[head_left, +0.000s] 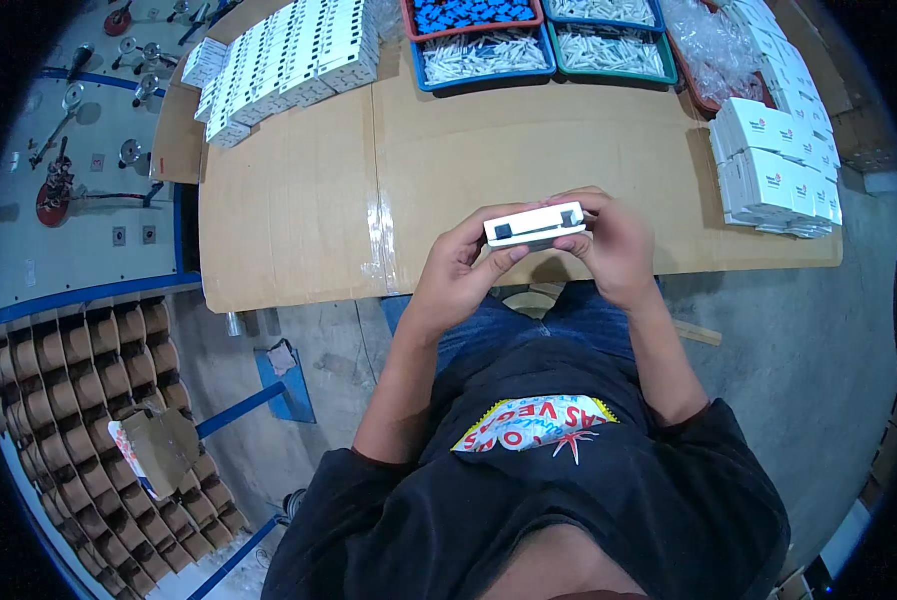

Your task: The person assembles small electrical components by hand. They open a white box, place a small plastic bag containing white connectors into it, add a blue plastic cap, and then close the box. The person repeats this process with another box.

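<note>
A white box [536, 222] sits crosswise between the two hands, above the tabletop's [298, 190] near edge. The left hand [453, 270] grips its left end, fingers and thumb curled closed around it; the right hand [618, 250] pinches the right end, thumb along the near side.

Bold red capitals were spotted straight away, splashed over a white, yellow-edged print [533, 424] on the black shirt [658, 490], with smaller blue lettering tucked beneath and part of the wording swallowed by folds! A red starburst [572, 446] was seen just below. Over to the right, a small red emblem was carried by several of the stacked white boxes [790, 197], each underlined by dark print too tiny to be read. Down at lower left, red and blue marks were shown on a carton's white flap [130, 458], too blurred to be deciphered.
</note>
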A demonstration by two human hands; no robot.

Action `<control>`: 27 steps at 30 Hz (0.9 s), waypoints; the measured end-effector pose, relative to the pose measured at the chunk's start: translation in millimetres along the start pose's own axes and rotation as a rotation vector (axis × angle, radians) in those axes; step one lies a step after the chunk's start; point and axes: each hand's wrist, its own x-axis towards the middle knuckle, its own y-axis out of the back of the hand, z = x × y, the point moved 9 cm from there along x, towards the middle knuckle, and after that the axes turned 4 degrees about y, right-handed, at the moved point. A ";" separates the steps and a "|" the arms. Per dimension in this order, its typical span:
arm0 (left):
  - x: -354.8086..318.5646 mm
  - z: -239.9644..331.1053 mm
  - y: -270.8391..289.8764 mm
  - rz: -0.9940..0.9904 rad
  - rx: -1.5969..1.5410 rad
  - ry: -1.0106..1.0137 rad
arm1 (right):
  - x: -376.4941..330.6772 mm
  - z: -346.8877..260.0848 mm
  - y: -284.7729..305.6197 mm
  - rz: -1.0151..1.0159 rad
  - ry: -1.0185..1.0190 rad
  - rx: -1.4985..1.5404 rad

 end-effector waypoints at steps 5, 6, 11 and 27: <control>4.5 -1.8 -7.7 -0.002 -0.016 -0.057 | -0.2 2.4 8.3 0.014 -0.049 0.108; 4.2 -1.9 -7.4 0.000 -0.031 -0.040 | -0.2 4.3 8.5 0.020 -0.062 0.113; 4.7 -1.7 -5.0 0.070 -0.049 -0.017 | -2.8 19.6 8.2 0.103 -0.121 0.149; 4.8 -7.2 1.1 0.136 0.320 -0.054 | 9.0 -21.3 -2.8 -0.022 0.090 -0.283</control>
